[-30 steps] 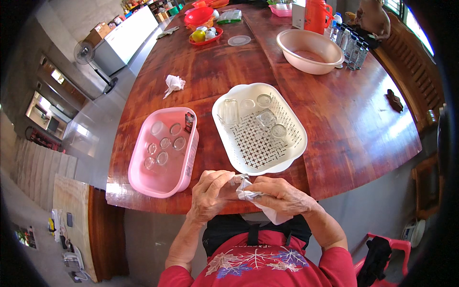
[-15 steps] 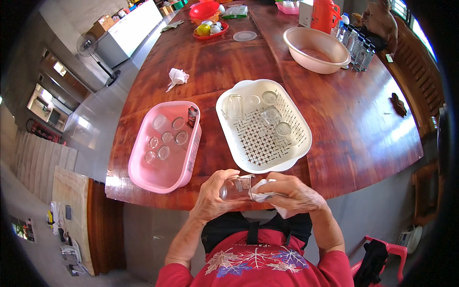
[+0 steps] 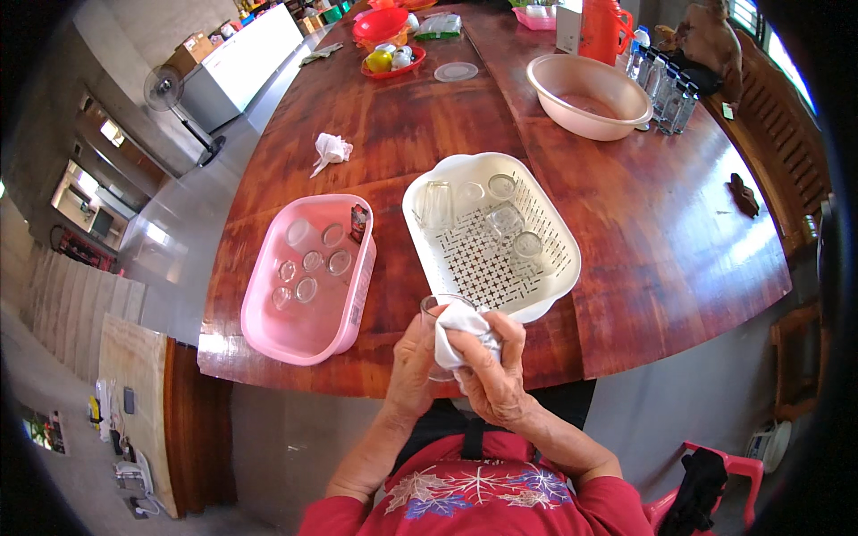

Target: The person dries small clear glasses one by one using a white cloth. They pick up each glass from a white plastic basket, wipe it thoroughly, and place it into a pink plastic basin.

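My left hand (image 3: 410,364) is closed around the side of a clear glass jar (image 3: 433,305), held over the table's near edge. In my right hand (image 3: 496,382) is a crumpled white cloth (image 3: 458,327), pressed against the jar's side. Much of the jar is covered by the cloth and fingers. Just beyond my hands stands a white perforated basket (image 3: 487,272) with several clear glass pieces lying in it, among them a tall glass (image 3: 436,205). To the left, a pink tub (image 3: 261,329) holds several round clear lids or small glass pieces and a dark packet (image 3: 358,222).
A crumpled white tissue (image 3: 332,150) lies beyond the pink tub. Farther off are a large pale pink basin (image 3: 590,125), an orange-red jug (image 3: 606,31), several bottles (image 3: 666,94), a flat clear lid (image 3: 456,71) and a red plate of fruit (image 3: 393,64). A red stool (image 3: 749,482) stands at right.
My hands have come closer together and lifted toward the basket. The jar has turned from sideways to more upright, and the cloth has moved from its rim onto its side.
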A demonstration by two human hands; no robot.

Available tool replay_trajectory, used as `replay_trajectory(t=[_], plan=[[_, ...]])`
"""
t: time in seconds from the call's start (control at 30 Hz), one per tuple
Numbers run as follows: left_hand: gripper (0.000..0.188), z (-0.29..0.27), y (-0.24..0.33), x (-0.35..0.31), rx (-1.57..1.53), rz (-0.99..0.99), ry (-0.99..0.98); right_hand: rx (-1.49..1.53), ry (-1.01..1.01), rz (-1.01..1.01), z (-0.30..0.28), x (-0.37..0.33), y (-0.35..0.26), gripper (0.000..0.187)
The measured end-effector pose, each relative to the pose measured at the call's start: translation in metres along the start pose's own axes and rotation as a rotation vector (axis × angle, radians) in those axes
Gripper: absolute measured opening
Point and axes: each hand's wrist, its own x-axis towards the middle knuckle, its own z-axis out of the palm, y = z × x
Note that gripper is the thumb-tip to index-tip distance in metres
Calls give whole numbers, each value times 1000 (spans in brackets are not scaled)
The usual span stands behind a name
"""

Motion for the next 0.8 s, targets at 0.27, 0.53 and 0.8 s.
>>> replay_trajectory(t=[0.27,0.53,0.8], plan=[[69,9,-28,-1,-32,164,-76,656,56,793,-5,46,12,33],[66,0,-21,11,27,295,125,331,23,497,19,-6,1,27],[58,-9,-24,16,-439,114,13,80,5,137,14,-16,-4,42]])
